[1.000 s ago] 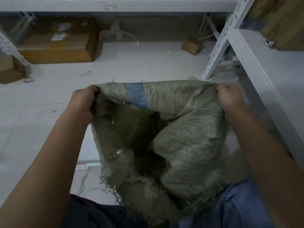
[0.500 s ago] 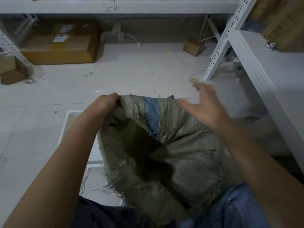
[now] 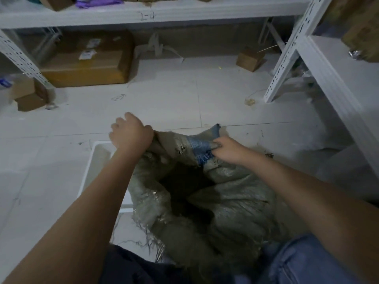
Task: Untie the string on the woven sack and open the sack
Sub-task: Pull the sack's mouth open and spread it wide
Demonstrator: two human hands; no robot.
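A grey-green woven sack [image 3: 231, 193] with a blue stripe stands on the floor in front of my knees, its mouth open and dark inside, its rim frayed. My left hand [image 3: 131, 133] grips the far left part of the rim in a fist. My right hand [image 3: 227, 149] pinches the far rim at the blue stripe. No string shows in this view.
A white shallow tray [image 3: 93, 160] lies on the tiled floor left of the sack. White metal shelving [image 3: 320, 64] runs along the right and across the back. Cardboard boxes [image 3: 86, 64] sit under the back shelf, with a small one [image 3: 249, 59] near the right upright.
The sack's rim has dropped lower and narrowed. My right hand let go of the right edge, moved inward, and now holds the rim at the blue stripe. My left hand kept its grip.
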